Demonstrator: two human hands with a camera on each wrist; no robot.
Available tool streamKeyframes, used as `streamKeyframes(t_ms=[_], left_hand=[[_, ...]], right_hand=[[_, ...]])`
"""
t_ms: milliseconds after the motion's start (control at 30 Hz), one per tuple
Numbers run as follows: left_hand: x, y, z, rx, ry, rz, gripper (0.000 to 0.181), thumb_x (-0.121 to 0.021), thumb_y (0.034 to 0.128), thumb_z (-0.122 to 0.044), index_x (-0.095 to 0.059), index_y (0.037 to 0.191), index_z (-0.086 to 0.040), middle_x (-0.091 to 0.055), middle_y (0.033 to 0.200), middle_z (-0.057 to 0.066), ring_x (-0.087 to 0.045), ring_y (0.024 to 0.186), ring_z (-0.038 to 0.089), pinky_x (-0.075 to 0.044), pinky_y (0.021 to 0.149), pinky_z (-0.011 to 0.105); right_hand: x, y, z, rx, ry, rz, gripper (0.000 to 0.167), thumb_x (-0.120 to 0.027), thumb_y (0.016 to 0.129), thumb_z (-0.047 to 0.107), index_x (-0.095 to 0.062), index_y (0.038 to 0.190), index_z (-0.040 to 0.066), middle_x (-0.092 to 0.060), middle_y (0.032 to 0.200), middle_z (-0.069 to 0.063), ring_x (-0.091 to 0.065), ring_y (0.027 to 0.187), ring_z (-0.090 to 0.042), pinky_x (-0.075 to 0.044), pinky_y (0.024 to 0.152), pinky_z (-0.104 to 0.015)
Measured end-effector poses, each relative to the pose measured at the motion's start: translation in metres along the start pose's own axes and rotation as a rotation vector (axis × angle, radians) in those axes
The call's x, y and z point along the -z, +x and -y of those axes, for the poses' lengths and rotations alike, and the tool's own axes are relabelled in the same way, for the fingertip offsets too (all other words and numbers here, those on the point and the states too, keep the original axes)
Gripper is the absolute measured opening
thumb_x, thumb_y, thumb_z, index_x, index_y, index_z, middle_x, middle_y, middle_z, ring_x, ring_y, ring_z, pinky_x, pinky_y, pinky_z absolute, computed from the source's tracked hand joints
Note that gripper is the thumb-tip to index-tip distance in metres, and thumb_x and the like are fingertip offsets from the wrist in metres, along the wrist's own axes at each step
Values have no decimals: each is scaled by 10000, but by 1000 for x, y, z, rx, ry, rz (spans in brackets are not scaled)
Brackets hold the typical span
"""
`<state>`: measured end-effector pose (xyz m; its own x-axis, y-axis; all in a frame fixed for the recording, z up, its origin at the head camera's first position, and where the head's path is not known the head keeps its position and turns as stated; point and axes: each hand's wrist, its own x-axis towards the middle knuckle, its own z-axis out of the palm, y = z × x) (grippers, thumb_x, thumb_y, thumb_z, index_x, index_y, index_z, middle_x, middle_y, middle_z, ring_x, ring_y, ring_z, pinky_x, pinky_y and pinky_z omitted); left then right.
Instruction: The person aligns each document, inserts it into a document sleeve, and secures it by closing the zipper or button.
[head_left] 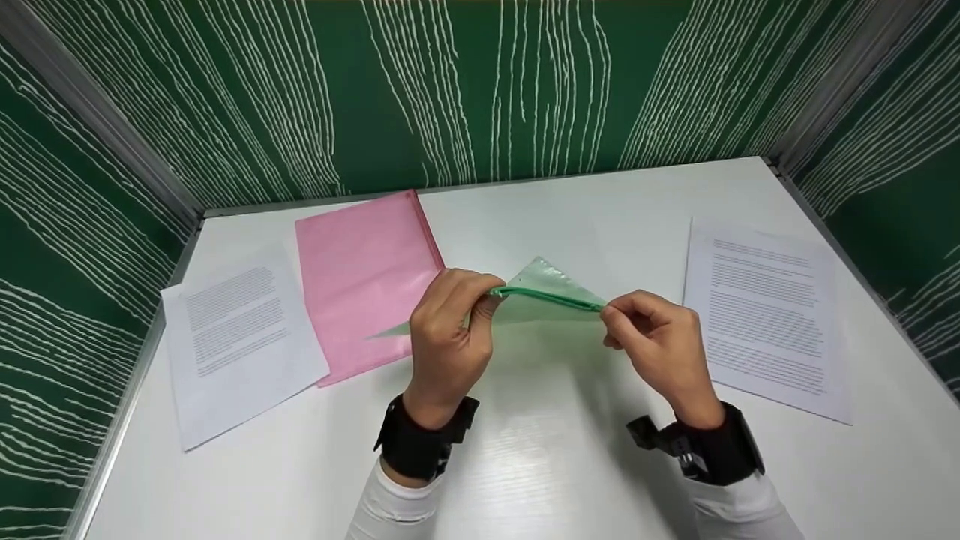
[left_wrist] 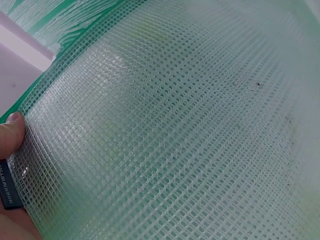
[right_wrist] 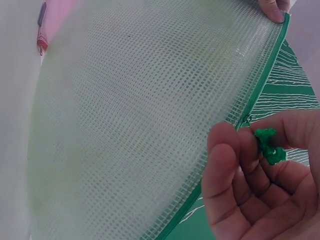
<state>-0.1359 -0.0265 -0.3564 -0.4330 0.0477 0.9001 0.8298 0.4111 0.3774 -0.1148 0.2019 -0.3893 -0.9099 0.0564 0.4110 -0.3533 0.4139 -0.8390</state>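
A translucent green mesh pouch with a green zipper edge is held up above the table, its mesh filling most of the left wrist view. The left hand pinches one end of the zipper edge between thumb and fingers. At the other end the right hand grips the edge. In the right wrist view the right hand has its fingers at the zipper, beside a small metal slider with a green tassel; the left hand's fingertips show at the far corner.
A pink zip pouch lies at the left behind the left hand. Printed sheets overlap its left side, and more printed sheets lie at the right. Green walls with white lines border the white table.
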Motion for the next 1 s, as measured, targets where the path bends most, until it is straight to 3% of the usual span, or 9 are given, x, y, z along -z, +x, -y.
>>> streamKeyframes(t_ms=[333, 767, 1000], left_hand=[[5, 2, 0, 9, 15, -90, 73, -660, 796, 7, -657, 845, -49, -597, 764, 23, -522, 726, 107, -438, 658, 236], [5, 2, -1, 14, 27, -85, 78, -665, 789, 16, -653, 841, -40, -592, 767, 23, -518, 729, 110, -433, 664, 236], [11, 4, 1, 33, 36, -167, 75, -653, 799, 21, -661, 851, -32, -602, 768, 55, -534, 746, 129, -453, 671, 254]], right_hand=[[3, 1, 30, -69, -26, -24, 126, -595, 831, -31, -657, 737, 24, -607, 593, -126, -575, 505, -174, -450, 496, -188], [4, 2, 29, -69, -13, -13, 95, -599, 834, -30, -652, 754, -31, -604, 605, -143, -575, 505, -176, -461, 509, -194], [6, 5, 23, -109, -46, -33, 104, -595, 838, -17, -660, 757, -11, -604, 595, -159, -572, 501, -188, -445, 490, -190]])
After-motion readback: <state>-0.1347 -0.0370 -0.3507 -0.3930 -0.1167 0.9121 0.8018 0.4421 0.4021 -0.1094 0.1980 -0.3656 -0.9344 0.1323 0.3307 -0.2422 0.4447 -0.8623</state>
